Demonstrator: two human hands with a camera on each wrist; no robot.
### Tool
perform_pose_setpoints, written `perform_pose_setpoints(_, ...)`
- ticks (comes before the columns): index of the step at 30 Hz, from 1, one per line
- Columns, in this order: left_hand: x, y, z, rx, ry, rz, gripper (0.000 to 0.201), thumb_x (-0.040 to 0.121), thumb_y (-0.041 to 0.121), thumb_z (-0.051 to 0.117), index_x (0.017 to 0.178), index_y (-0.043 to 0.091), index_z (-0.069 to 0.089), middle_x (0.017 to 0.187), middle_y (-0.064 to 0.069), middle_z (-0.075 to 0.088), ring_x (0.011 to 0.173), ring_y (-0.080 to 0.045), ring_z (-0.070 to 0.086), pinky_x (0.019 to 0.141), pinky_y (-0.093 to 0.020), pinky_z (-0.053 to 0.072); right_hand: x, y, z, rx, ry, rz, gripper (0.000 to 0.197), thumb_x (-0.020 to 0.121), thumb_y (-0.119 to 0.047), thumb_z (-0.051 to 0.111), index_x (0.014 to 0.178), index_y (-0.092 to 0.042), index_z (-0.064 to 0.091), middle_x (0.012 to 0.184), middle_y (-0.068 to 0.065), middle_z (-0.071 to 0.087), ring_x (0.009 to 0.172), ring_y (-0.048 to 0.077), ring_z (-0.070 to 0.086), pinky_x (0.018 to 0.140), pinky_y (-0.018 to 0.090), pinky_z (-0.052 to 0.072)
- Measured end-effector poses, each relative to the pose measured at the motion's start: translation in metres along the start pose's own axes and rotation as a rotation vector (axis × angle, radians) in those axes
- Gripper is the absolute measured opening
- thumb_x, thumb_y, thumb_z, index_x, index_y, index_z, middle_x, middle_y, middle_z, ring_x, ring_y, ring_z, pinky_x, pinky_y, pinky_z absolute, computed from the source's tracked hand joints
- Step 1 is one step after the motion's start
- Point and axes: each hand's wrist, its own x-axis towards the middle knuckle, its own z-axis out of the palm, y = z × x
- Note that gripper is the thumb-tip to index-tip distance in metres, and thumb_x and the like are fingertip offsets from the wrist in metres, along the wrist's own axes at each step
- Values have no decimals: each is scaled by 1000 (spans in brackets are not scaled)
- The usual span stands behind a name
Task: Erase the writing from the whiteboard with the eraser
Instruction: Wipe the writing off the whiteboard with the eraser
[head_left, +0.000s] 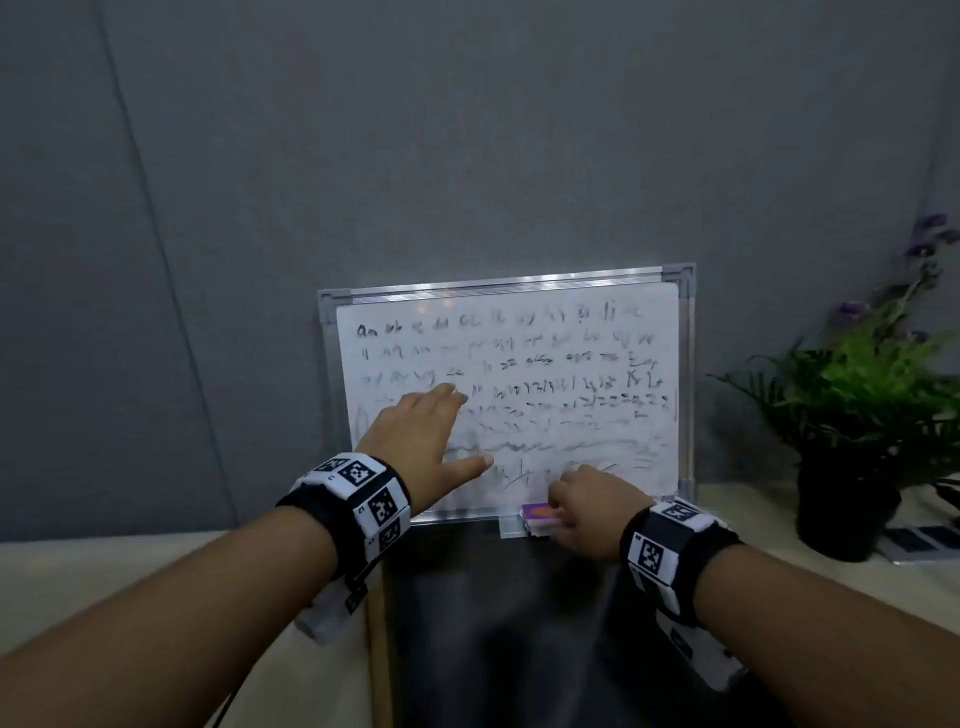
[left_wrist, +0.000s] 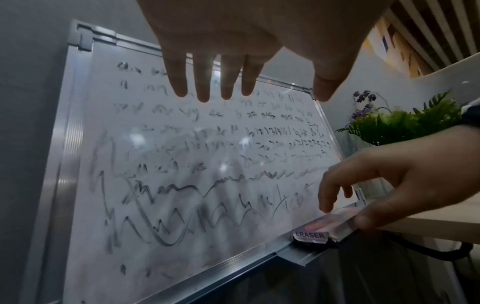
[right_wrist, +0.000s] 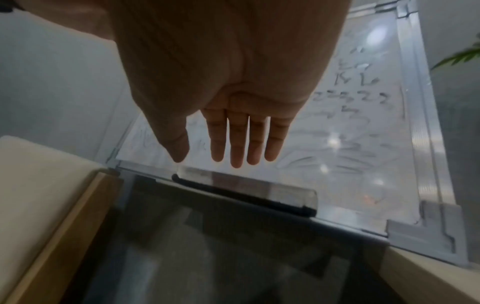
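A whiteboard (head_left: 519, 353) in a silver frame leans on the grey wall, covered with rows of smeared black writing (left_wrist: 182, 195). My left hand (head_left: 457, 431) lies flat on the board's left half, fingers straight. A purple-topped eraser (head_left: 537, 514) labelled ERASER (left_wrist: 309, 235) sits in the small tray at the board's bottom edge. My right hand (head_left: 587, 504) hovers right over it. In the left wrist view its index fingertip (left_wrist: 327, 207) touches the eraser's top and the thumb lies by its near side. In the right wrist view its fingers (right_wrist: 236, 148) are straight, just above the eraser (right_wrist: 246, 189).
A potted green plant (head_left: 852, 415) with purple flowers stands to the right of the board on the beige table (head_left: 104, 582). A dark glossy panel (head_left: 519, 649) fills the space below the board. A flat dark-and-white item (head_left: 919, 540) lies beside the pot.
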Motion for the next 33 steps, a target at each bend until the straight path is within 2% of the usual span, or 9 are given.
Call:
perform_pose_setpoints(3, 6, -4, 8, 10, 17, -5, 78, 85, 67, 47, 148, 25, 26, 158, 5, 18, 141, -17, 23, 114, -37, 24, 3, 5, 9, -52, 0, -1, 39, 89, -47, 49, 110, -14, 55, 113, 8, 55, 109, 26, 46, 87, 36, 41)
perform_pose_setpoints(10, 8, 0, 22, 5, 42, 10, 79, 85, 68, 46, 149, 26, 24, 159, 5, 14, 143, -16, 18, 115, -37, 21, 2, 11, 18, -70, 35, -44, 35, 85, -40, 59, 109, -16, 49, 115, 6, 51, 108, 25, 46, 87, 34, 39)
perform_pose_setpoints(16, 5, 1, 29, 21, 16, 6, 81, 84, 70, 44, 149, 26, 22, 160, 5, 10, 144, -17, 16, 116, -38, 21, 5, 13, 19, -111, 56, -65, 29, 87, -26, 56, 112, -12, 51, 118, 9, 52, 109, 27, 47, 88, 34, 40)
perform_pose_setpoints(19, 4, 1, 30, 11, 8, 6, 81, 84, 70, 43, 149, 27, 21, 160, 5, 10, 144, -17, 16, 116, -38, 21, 6, 12, 20, -161, 65, -96, 29, 84, -21, 55, 110, -9, 54, 113, 12, 55, 105, 29, 50, 86, 36, 42)
perform_pose_setpoints(23, 1, 3, 31, -4, 0, 6, 80, 85, 69, 43, 149, 26, 22, 160, 5, 11, 144, -16, 17, 115, -37, 21, 6, 9, 20, -237, 102, -133, 28, 68, -20, 71, 90, -7, 62, 87, 13, 63, 82, 31, 59, 68, 36, 49)
perform_pose_setpoints(25, 0, 4, 32, -14, -8, 7, 79, 86, 67, 45, 149, 25, 23, 159, 5, 13, 143, -15, 17, 114, -36, 20, 7, 8, 20, -231, 102, -127, 26, 68, -19, 69, 90, -6, 63, 86, 13, 63, 81, 31, 59, 67, 37, 50)
perform_pose_setpoints(26, -1, 5, 33, -20, -12, 10, 78, 86, 66, 45, 149, 25, 24, 159, 5, 15, 143, -15, 18, 114, -35, 19, 7, 9, 21, -246, 118, -140, 26, 62, -21, 72, 83, -7, 64, 80, 11, 63, 75, 30, 60, 62, 36, 50)
perform_pose_setpoints(29, -2, 11, 37, -37, -44, 25, 75, 87, 62, 48, 148, 23, 27, 156, 5, 24, 140, -15, 23, 113, -34, 22, 10, 12, 22, -240, 164, -161, 36, 31, -29, 80, 57, -16, 58, 54, 1, 54, 48, 20, 53, 41, 24, 42)
perform_pose_setpoints(33, 1, 18, 53, -152, -153, 4, 71, 86, 58, 55, 144, 22, 34, 145, 1, 42, 133, -16, 35, 109, -32, 31, 8, 7, 15, -255, 324, -242, 37, 31, -28, 80, 57, -13, 58, 53, 2, 53, 47, 20, 51, 41, 24, 41)
